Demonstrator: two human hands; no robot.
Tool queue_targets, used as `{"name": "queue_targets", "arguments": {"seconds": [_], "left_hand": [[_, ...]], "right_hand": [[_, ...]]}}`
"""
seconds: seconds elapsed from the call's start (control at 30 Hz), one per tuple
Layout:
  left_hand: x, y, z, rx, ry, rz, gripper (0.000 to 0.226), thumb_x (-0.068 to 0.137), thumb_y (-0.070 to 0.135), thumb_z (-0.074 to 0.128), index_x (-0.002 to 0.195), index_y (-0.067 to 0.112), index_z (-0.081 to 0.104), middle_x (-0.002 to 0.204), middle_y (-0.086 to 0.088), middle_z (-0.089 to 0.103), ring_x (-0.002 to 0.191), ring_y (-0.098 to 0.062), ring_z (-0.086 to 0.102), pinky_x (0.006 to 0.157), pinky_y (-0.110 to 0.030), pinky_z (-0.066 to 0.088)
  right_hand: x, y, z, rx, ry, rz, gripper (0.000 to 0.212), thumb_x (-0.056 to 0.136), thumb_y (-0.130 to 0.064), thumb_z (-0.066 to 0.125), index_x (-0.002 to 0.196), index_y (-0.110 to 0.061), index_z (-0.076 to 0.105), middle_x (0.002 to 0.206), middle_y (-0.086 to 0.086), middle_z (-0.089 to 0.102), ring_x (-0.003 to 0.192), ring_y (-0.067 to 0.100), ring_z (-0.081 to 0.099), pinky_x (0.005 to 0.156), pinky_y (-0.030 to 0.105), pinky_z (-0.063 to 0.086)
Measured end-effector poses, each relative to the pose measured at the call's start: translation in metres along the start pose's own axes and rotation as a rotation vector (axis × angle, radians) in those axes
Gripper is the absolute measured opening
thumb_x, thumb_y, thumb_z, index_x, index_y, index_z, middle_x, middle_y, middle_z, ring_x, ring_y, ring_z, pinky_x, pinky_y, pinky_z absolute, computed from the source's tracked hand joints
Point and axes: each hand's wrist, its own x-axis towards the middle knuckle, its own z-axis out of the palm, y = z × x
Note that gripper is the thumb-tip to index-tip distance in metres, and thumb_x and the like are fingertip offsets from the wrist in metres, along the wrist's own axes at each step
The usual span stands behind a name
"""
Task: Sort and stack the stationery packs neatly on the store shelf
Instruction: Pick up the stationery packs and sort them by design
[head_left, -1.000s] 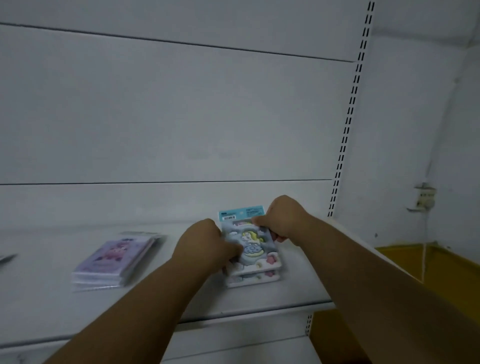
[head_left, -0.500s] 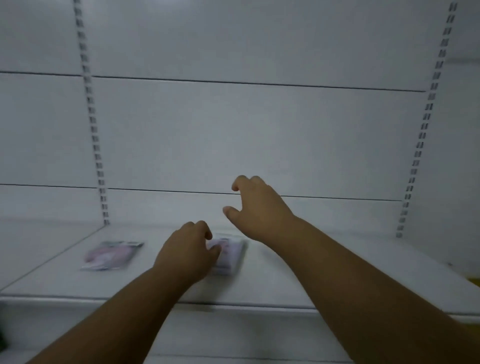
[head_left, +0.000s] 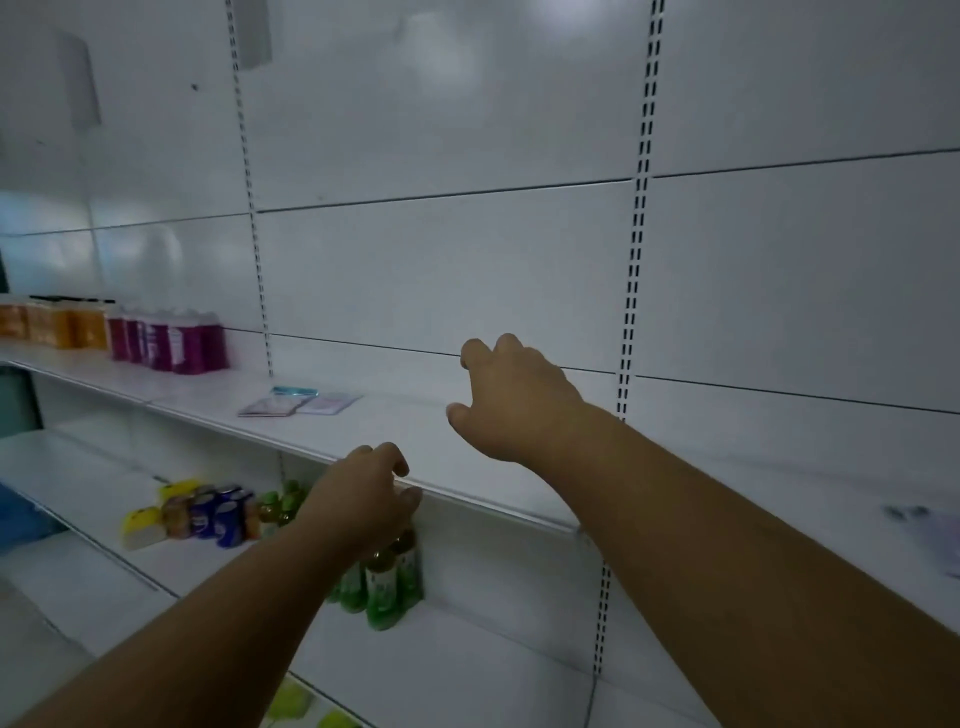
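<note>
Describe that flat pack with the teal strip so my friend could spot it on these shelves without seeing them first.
Start at the long white upper shelf, whose left end holds purple bottles. Just right of them, two thin stationery packs lie flat side by side. The teal-topped pack is the left one, with a bright teal strip along its far edge; the lilac pack beside it has none.

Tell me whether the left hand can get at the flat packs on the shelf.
Probably yes: the left hand is empty at the shelf edge, with bare shelf between it and the packs.
</note>
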Motion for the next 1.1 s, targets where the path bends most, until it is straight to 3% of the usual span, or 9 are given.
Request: {"name": "queue_targets", "arguments": {"seconds": [0.47, 0.67, 0.87, 1.0, 1.1], "left_hand": [[0.215, -0.186, 0.01, 0.059, 0.055, -0.026, 0.037, 0.087, 0.048, 0.06, 0.116, 0.025, 0.058, 0.114, 0.001, 0.062, 0.097, -0.017, 0.059, 0.087, -0.038, 0.052], [0.304, -0.269, -0.002, 0.289, 0.117, -0.162, 0.047, 0.088, 0.053, 0.046, 0.118, 0.018, 0.054, 0.115, -0.008, 0.061, 0.1, -0.027, 0.056, 0.084, -0.038, 0.049], [0.368, -0.326, -0.001, 0.462, -0.131, -0.245, 0.077, 0.071, 0.073, 0.043, 0.126, 0.019, 0.048, 0.116, -0.005, 0.062, 0.104, -0.028, 0.054, 0.076, -0.038, 0.035], [0.393, -0.34, 0.0, 0.297, -0.168, -0.163, 0.084, 0.062, 0.068, 0.062, 0.124, 0.018, 0.039, 0.118, -0.007, 0.058, 0.109, -0.03, 0.054, 0.085, -0.039, 0.042], [0.403, -0.356, -0.007, -0.162, -0.053, -0.138, 0.077, 0.066, 0.042, 0.077, 0.124, 0.013, 0.036, 0.114, -0.013, 0.049, 0.108, -0.035, 0.057, 0.081, -0.035, 0.044]], "right_hand": [[0.229, -0.067, 0.174, 0.04, -0.09, 0.007, 0.047, 0.085, -0.047, 0.054, 0.122, -0.018, 0.048, 0.12, 0.01, 0.051, 0.104, 0.03, 0.052, 0.083, 0.041, 0.047], [0.297, -0.096, 0.24, 0.034, -0.162, 0.054, 0.043, 0.085, -0.046, 0.055, 0.117, -0.017, 0.051, 0.114, 0.009, 0.053, 0.099, 0.03, 0.054, 0.08, 0.039, 0.047], [0.333, -0.123, 0.299, 0.003, -0.201, 0.197, 0.045, 0.085, -0.048, 0.055, 0.117, -0.018, 0.051, 0.115, 0.009, 0.052, 0.099, 0.03, 0.055, 0.083, 0.04, 0.048], [0.353, -0.14, 0.33, -0.037, -0.218, 0.294, 0.045, 0.085, -0.049, 0.055, 0.118, -0.018, 0.051, 0.114, 0.008, 0.052, 0.099, 0.029, 0.055, 0.082, 0.038, 0.047], [0.359, -0.146, 0.351, -0.05, -0.226, 0.403, 0.043, 0.084, -0.046, 0.056, 0.115, -0.016, 0.054, 0.114, 0.01, 0.056, 0.099, 0.03, 0.057, 0.08, 0.036, 0.047]]}}
